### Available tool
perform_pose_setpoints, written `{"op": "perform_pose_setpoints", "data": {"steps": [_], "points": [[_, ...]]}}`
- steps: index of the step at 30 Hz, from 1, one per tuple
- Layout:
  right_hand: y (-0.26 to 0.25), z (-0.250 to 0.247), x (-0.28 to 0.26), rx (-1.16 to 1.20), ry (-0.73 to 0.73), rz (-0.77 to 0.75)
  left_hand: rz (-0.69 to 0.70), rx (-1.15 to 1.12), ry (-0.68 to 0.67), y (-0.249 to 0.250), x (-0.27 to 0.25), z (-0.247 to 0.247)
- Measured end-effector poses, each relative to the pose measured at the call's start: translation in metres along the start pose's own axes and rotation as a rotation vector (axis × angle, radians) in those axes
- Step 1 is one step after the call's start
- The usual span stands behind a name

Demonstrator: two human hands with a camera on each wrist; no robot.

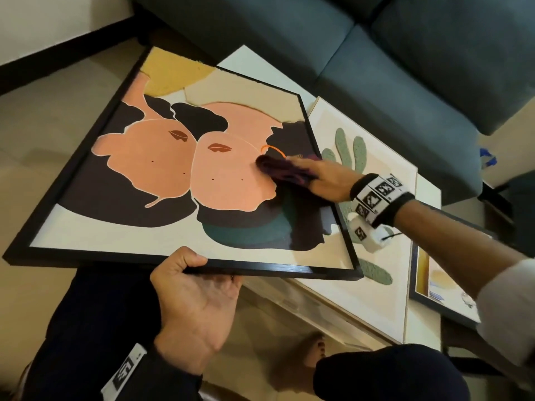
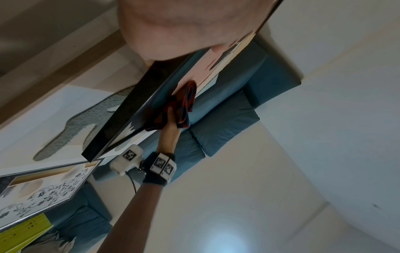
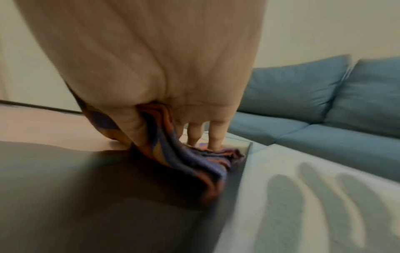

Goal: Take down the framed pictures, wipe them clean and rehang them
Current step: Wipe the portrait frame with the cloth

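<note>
Left hand (image 1: 197,302) clamps the near edge of the black-framed picture (image 1: 162,157), thumb on top, fingers curled under; picture tilted, overlapping cactus picture (image 1: 347,149) on white table (image 1: 246,57). Right hand (image 1: 324,180) fingers straight, together, pressing cloth (image 1: 280,170) onto picture's right part, thumb pinching a fold

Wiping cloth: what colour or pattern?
The cloth is striped red and blue-purple; the right wrist view shows it best.
</note>
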State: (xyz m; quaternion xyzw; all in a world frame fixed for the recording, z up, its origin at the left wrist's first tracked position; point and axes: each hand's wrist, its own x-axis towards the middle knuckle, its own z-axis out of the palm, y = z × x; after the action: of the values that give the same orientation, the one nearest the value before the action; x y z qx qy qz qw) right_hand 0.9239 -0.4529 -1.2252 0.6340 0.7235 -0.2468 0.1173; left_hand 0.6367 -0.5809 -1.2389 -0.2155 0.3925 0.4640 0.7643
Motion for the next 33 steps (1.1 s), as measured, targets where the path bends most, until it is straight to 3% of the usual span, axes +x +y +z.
{"op": "perform_pose_setpoints", "data": {"steps": [3, 7, 12, 17, 22, 27, 33], "points": [[0.008, -0.010, 0.011, -0.043, 0.038, 0.108, 0.003, -0.004, -0.006, 0.002, -0.001, 0.001], [-0.013, 0.004, 0.006, 0.027, -0.066, -0.094, 0.009, -0.008, 0.007, 0.003, 0.001, 0.001], [0.021, -0.017, 0.025, -0.085, 0.054, 0.153, -0.001, 0.001, 0.008, 0.002, -0.002, 0.002], [0.018, -0.011, 0.017, -0.059, -0.053, 0.074, 0.002, 0.000, 0.016, 0.003, 0.000, 0.004], [0.032, -0.019, 0.025, -0.113, 0.071, 0.219, -0.003, 0.005, 0.015, 0.002, -0.002, 0.003], [0.011, -0.010, 0.013, -0.075, 0.006, 0.048, 0.010, 0.010, 0.020, 0.003, -0.003, 0.005], [0.025, -0.019, 0.036, -0.108, 0.077, 0.225, 0.008, 0.011, 0.015, 0.002, -0.004, 0.004]]}}
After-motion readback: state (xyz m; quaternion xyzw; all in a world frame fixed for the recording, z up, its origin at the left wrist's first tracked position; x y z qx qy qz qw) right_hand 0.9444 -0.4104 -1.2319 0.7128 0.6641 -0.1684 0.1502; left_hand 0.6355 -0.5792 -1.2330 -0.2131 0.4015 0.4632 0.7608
